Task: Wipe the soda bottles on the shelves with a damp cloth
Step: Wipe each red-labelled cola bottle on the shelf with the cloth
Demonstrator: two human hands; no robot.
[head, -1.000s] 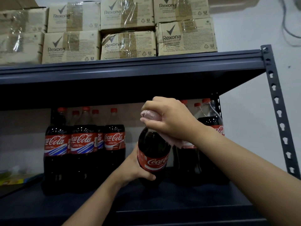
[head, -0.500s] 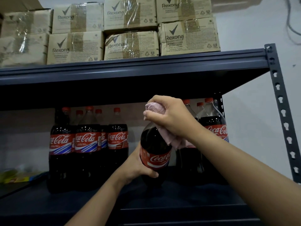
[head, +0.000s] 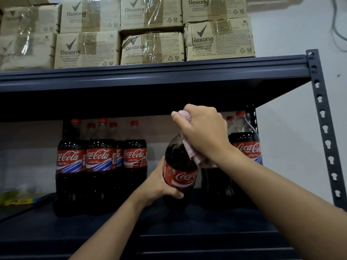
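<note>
While the left hand (head: 159, 186) wraps its fingers round the red label of one Coca-Cola bottle (head: 178, 166), the right hand (head: 204, 132) squeezes a pink cloth (head: 195, 154) over that bottle's top and neck. The cap is hidden under the cloth. This bottle leans a little and sits low over the dark metal shelf (head: 206, 220); I cannot tell if its bottom touches. To the left of it, a group of Coca-Cola bottles (head: 101, 158) stands upright. To the right of it, more bottles (head: 246, 147) stand behind the right arm. Above it, on the top shelf (head: 150, 76), Rexona boxes (head: 152, 32) are stacked in two rows.
</note>
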